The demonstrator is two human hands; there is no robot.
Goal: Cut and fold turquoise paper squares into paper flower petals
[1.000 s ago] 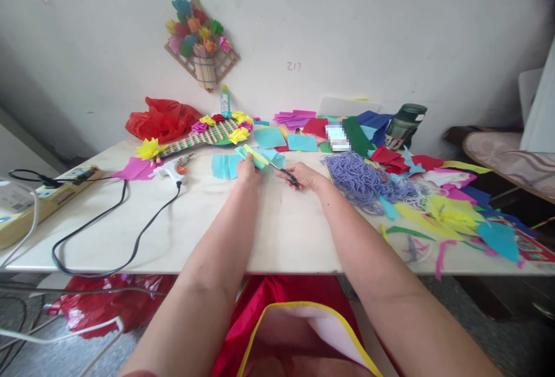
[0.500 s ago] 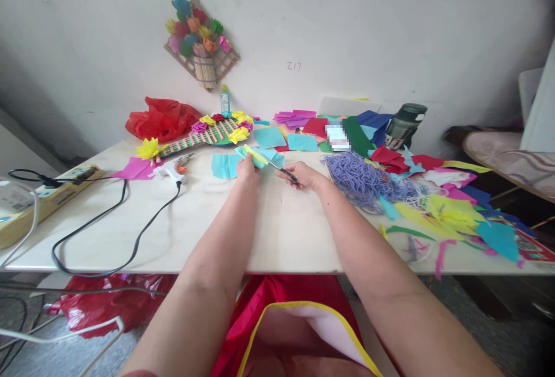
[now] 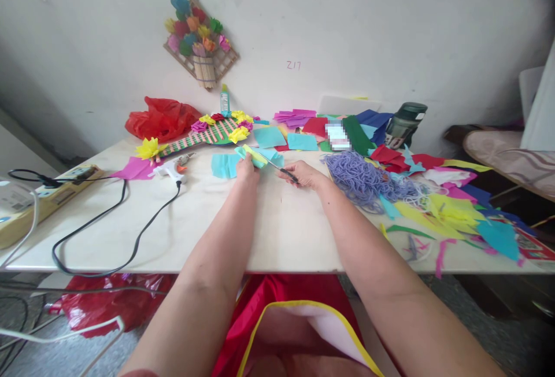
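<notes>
My left hand (image 3: 247, 167) is closed on a piece of yellow and light-blue crepe paper (image 3: 258, 158) near the middle of the table. In my right hand (image 3: 303, 174) is a pair of scissors (image 3: 288, 175) with dark handles, its blades reaching left to the paper's edge. Whether the blades are parted is too small to tell. A flat light-blue sheet (image 3: 223, 166) lies just left of my left hand. Behind the hands lie more light-blue pieces (image 3: 302, 142). A lute-shaped craft (image 3: 203, 137) with striped green face and paper flowers lies back left.
A white glue gun (image 3: 172, 171) with a black cord and a power strip (image 3: 52, 198) are at left. Purple yarn (image 3: 368, 180), paper scraps (image 3: 451, 215) and a dark bottle (image 3: 405, 125) are at right. A red plastic bag (image 3: 160, 118) sits behind; the table's front edge (image 3: 295, 272) is near me.
</notes>
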